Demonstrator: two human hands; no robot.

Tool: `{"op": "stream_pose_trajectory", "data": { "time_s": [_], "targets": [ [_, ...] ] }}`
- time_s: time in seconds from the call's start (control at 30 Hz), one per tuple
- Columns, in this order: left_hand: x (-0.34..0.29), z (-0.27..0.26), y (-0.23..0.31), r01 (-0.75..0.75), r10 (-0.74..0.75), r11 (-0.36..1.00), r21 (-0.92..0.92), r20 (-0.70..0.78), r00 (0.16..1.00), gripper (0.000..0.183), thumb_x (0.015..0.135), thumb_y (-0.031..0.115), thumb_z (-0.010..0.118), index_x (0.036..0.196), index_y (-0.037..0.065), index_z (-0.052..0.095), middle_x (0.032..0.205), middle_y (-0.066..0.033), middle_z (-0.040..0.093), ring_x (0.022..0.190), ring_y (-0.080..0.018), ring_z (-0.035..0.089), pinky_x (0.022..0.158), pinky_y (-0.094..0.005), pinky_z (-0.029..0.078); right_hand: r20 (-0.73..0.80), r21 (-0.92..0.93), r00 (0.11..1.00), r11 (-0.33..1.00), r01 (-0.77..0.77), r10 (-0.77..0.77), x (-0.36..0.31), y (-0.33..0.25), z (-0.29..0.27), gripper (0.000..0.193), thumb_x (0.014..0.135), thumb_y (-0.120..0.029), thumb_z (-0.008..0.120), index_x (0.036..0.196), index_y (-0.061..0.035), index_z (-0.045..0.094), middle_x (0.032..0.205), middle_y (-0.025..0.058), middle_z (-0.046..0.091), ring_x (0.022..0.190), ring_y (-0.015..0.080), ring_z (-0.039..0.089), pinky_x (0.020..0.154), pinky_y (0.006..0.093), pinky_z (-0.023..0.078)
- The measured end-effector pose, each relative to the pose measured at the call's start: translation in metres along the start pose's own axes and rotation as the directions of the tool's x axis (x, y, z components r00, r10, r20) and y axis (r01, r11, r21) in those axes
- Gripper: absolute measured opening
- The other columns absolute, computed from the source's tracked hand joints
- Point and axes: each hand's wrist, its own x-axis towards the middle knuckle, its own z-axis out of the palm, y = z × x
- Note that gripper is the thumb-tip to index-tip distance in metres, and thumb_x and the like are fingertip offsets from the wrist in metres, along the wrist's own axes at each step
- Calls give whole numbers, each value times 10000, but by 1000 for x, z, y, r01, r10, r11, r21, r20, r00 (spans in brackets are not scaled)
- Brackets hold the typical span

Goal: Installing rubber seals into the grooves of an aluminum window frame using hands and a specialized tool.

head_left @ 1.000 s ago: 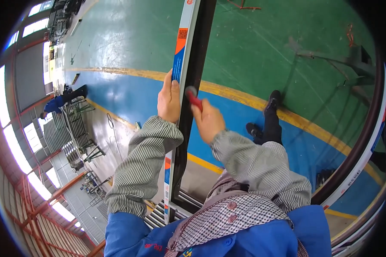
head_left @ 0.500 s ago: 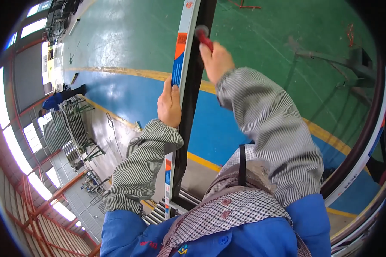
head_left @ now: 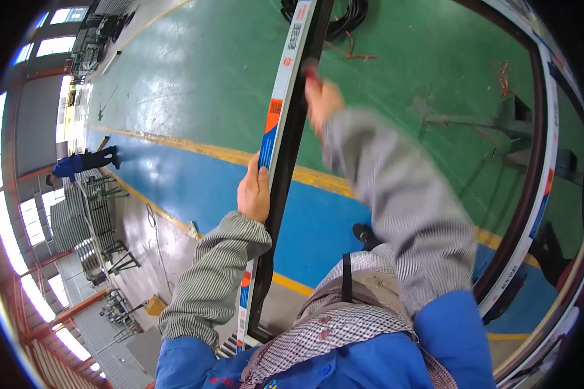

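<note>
A long dark frame bar (head_left: pixel 296 126) runs up in front of me, its left side covered by a white film strip (head_left: pixel 283 81) with orange and blue patches. My left hand (head_left: pixel 254 198) clasps this bar at its left edge, thumb resting on the blue patch. Farther up, my right hand (head_left: pixel 324 106) is closed round a red-handled tool (head_left: pixel 312 70) with a round grey head, blurred by motion. The tool's head is over the dark inner face of the bar; whether it touches cannot be made out.
The frame's other side (head_left: pixel 522 214) curves along the right. A dark coiled hose (head_left: pixel 347 19) and an orange-red cord (head_left: pixel 352 54) lie on the green floor. A grey metal stand (head_left: pixel 516 120) shows at right. A person in blue (head_left: pixel 84 162) stands far left near racks.
My view has shifted, bringing the coiled hose and more of the frame's right side into sight. My right hand and tool have moved slightly down the bar; the left keeps its hold.
</note>
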Motion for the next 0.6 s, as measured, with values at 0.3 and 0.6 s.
{"op": "stream_pose_trajectory", "data": {
  "time_s": [0.3,0.6],
  "targets": [
    [4,-2,16,51,-49,998,-24,59,997,363,982,181,380,1311,34,420,1036,-250,606,959,-422,586,826,-401,461,-70,-160,995,985,63,-75,21,-35,-21,389,942,-386,452,879,-19,563,558,84,518,444,205,501,459,370,409],
    [-2,2,12,-22,22,999,-42,14,1000,346,979,174,388,1300,55,434,1020,-250,605,920,-425,595,772,-415,474,-77,-155,991,983,99,-112,31,-56,-35,427,939,-402,453,787,-12,539,581,103,543,436,199,510,419,345,403]
  ]
}}
